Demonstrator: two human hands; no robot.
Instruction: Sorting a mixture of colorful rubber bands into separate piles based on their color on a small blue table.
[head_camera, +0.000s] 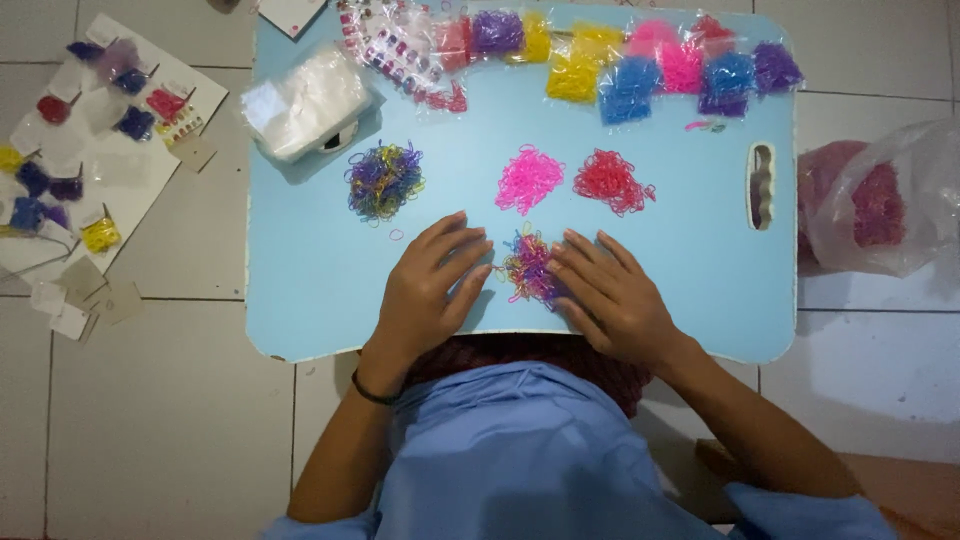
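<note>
My left hand (428, 290) and my right hand (608, 296) lie flat on a light blue table (300, 280), fingers spread, on either side of a small mixed-colour pile of tiny rubber bands (526, 266). The fingertips of both hands touch that pile. Further back lie three more piles: a purple and yellow one (383, 180), a pink one (528, 178) and a red one (610, 181).
Along the table's far edge sit several small bags of coloured bands (640, 62) and a clear plastic bag stack (305, 100). White cards with small band packets (90, 150) lie on the tiled floor at left. A plastic bag with red contents (880, 205) is at right.
</note>
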